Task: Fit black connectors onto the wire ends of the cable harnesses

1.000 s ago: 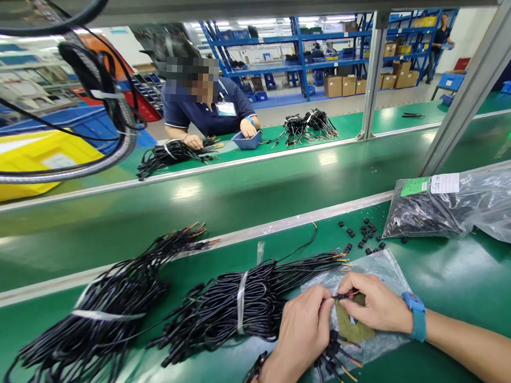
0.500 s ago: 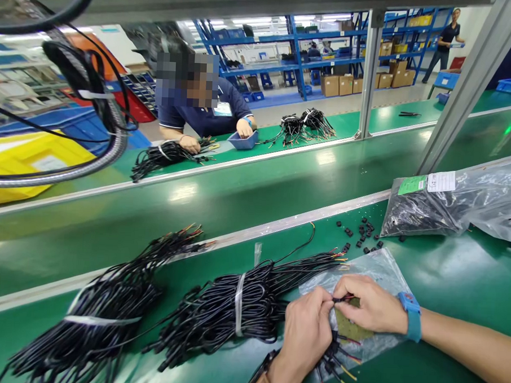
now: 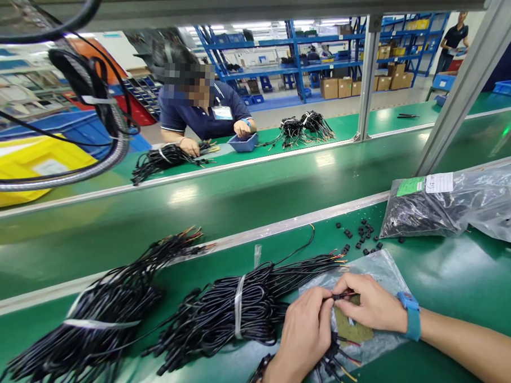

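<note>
My left hand point(image 3: 307, 323) pinches the end of a black cable point(image 3: 335, 296) between thumb and forefinger. From the other side, my right hand point(image 3: 369, 301) grips the thin coloured wires at the same cable end, close to the left fingertips. Both hands are above a clear plastic bag point(image 3: 387, 276) with a yellowish-brown piece point(image 3: 353, 328) at it. Below the left hand, several cable ends point(image 3: 337, 359) with red and yellow wires fan out. A tied bundle of black cables point(image 3: 237, 303) lies just left of my hands.
Another tied cable bundle point(image 3: 101, 320) lies further left. Small black plastic parts point(image 3: 364, 233) are scattered beyond my hands, beside a bag of black parts point(image 3: 424, 207). A co-worker point(image 3: 203, 110) sits across the green line with a blue bin point(image 3: 243, 142). A metal post point(image 3: 454, 93) stands right.
My hands stay together at the cable end, with only slight finger movement. The view has shifted a little. The co-worker's hand is still at the blue bin.
</note>
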`<state>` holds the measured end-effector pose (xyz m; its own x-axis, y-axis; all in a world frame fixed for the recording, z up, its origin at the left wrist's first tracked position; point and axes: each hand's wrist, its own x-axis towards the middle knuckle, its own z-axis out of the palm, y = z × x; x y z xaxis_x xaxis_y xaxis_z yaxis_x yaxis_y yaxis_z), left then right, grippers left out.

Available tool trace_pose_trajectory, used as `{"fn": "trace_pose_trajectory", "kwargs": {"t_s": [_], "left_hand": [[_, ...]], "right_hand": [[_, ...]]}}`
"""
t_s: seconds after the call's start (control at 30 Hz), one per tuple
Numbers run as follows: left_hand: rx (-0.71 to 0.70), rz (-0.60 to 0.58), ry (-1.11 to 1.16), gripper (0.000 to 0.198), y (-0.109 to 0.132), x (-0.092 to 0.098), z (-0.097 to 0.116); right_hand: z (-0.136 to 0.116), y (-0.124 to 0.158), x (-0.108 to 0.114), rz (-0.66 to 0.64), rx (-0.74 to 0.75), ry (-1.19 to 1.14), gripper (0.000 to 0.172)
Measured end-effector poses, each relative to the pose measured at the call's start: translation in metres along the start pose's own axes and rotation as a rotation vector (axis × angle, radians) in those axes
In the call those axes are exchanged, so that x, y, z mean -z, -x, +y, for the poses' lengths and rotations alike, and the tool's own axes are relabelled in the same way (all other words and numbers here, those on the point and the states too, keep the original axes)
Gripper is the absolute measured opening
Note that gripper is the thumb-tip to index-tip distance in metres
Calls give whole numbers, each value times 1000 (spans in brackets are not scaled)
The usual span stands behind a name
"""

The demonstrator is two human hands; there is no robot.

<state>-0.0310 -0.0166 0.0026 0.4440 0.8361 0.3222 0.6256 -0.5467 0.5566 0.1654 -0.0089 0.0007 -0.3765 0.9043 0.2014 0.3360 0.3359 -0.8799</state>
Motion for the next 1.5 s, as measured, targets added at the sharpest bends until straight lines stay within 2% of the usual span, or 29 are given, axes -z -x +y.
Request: {"fn": "trace_pose_trajectory", "kwargs": {"t_s": [0.1, 0.2, 0.47, 0.67, 0.77, 0.83, 0.93, 1.03, 1.17, 1.3, 1.4, 1.5], "left_hand": [[0, -4, 4, 11, 0, 0, 0], [-3, 15, -9, 17, 1, -1, -1], [21, 26, 3, 21, -1, -4, -3], [22, 13, 23, 20, -1, -1, -2], [24, 18, 29, 20, -1, 0, -2], [25, 28, 23, 20, -2, 2, -1], [0, 59, 31, 17, -2, 5, 2], [-93, 67, 29, 20, 0, 8, 6], [-186, 105, -136, 29, 0, 9, 4], [-140, 184, -368, 18, -5, 8, -1], [-97, 178, -517, 15, -8, 7, -5], [-86, 168, -576, 13, -8, 5, -7]], "right_hand": [[1, 0, -1, 2, 3, 6, 11], [2, 2, -1, -8, 15, -4, 10], [6, 1, -4, -25, 31, 4, 2], [1, 2, -2, -51, 32, 19, 8], [-1, 1, 12, -11, 97, 37, 22], [1, -2, 28, 124, 127, 105, 23], [12, -11, 52, 293, 99, 382, 18], [27, -16, 65, 282, 27, 655, 16], [38, -15, 65, 191, -23, 754, 13], [35, -13, 62, 175, -17, 781, 14], [32, -13, 62, 176, 1, 803, 14], [31, -13, 60, 183, 9, 813, 13]]}}
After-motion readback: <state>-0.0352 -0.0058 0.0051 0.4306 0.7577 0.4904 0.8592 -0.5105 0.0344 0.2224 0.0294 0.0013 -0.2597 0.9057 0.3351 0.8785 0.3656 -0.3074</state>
